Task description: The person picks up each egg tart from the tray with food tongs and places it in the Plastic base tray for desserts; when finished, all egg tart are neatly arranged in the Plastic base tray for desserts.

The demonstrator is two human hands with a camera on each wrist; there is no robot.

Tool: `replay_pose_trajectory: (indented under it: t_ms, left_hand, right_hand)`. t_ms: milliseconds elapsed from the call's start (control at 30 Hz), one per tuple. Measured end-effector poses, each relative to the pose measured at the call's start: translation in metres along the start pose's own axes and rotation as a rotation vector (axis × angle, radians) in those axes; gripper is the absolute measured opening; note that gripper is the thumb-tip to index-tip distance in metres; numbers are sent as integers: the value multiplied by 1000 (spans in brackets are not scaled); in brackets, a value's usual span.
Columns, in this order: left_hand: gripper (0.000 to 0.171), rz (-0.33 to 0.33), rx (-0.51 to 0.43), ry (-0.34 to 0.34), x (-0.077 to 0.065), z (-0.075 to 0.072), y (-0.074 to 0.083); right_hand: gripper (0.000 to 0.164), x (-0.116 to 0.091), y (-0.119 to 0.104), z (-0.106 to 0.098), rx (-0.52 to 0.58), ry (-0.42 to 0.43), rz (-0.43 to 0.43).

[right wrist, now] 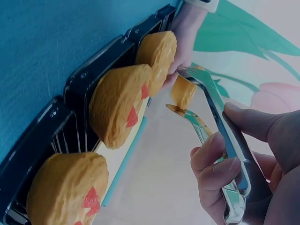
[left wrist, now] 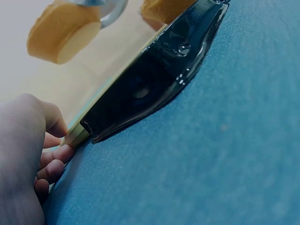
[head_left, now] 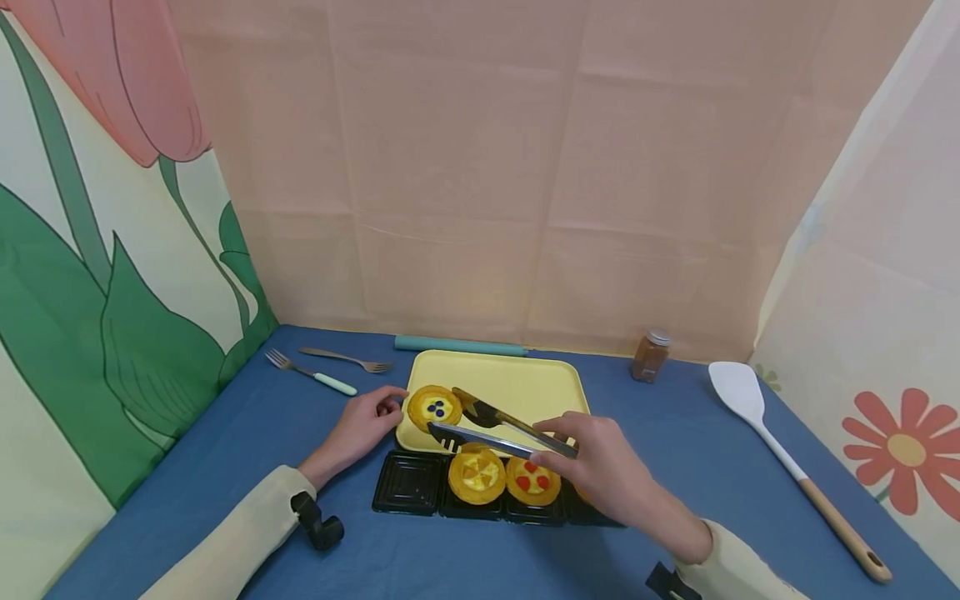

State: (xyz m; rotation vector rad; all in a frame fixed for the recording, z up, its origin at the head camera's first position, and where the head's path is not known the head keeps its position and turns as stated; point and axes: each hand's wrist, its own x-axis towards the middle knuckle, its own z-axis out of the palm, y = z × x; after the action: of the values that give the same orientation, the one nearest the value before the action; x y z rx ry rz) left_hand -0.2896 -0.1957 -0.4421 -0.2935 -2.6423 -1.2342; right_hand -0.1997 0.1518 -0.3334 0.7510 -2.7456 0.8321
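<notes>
My left hand (head_left: 367, 423) pinches the left edge of the pale yellow tray (head_left: 502, 385), thumb above and fingers curled below in the left wrist view. My right hand (head_left: 603, 462) grips metal tongs (right wrist: 220, 105) around their arms. The tongs' dark tips are spread about an egg tart (head_left: 433, 405) with blue berry-like dots, over the tray's left part. In front of the tray lies a black compartmented container (head_left: 407, 483). It holds a tart with yellow pieces (head_left: 477, 477), a tart with red pieces (head_left: 533, 482), and another tart (right wrist: 70, 187) mostly hidden by my right hand in the head view.
Two forks, one with a pale green handle (head_left: 335, 383) and one brownish (head_left: 337, 357), lie at the back left. A teal roll (head_left: 461, 345) lies behind the tray. A brown spice jar (head_left: 650, 357) stands back right. A white spatula with wooden handle (head_left: 780, 454) lies far right.
</notes>
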Motion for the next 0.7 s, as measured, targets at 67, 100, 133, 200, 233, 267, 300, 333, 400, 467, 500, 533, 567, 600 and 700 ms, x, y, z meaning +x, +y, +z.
replay_pose_trajectory:
  t_ms: [67,100,133,200,233,267,300,333,400,467,500,533,567,600,700]
  left_hand:
    - [33,1,-2,-1,0,0,0]
    - [33,2,-4,-2,0,0,0]
    - [33,2,-5,-2,0,0,0]
    - [33,2,-5,-3,0,0,-1]
    - [33,1,-5,-2,0,0,-1]
    - [33,0,-4,-2,0,0,-1]
    - [32,-1,-4,-2,0,0,-1]
    - [32,-3,-2,-1,0,0,-1]
    - [31,-6,-4,-1,0,1,-1]
    - [30,-7,-11,-4,0,1,0]
    - [30,-7,-13,-6,0,1,0]
    - [30,-6,-16,-9,0,0,0]
    - [30,-4,-21,-10,0,0,0]
    - [31,-3,-23,-12,-1,0,0]
    - [31,7,-25,-13,-1,-1,1]
  right_hand:
    - [30,-2,-1,0,7,-11,5]
    - [31,-3,-2,0,8,-13,5]
    - [31,-4,-2,0,7,-16,10]
    - [31,-5,-3,0,6,-13,12]
    - [31,-5,-3,-1,6,-12,11]
    - [31,-5,-4,-1,8,-12,10]
    - [30,-6,-4,-1,11,-15,9]
    - [30,-6,-5,-1,18,-21,8]
    - [30,-8,-7,-2,32,-42,4]
    - [31,-10,-9,-2,48,-68,0]
    - [31,-11,-10,-2,52,-79,-5]
    - [31,-11,-10,-3,56,-86,-11]
    - [31,-12,-11,-2,57,-91,-16]
    - [31,-13,-12,-2,59,-93,-20]
    - [31,-14,-14,-2,61,-93,-26]
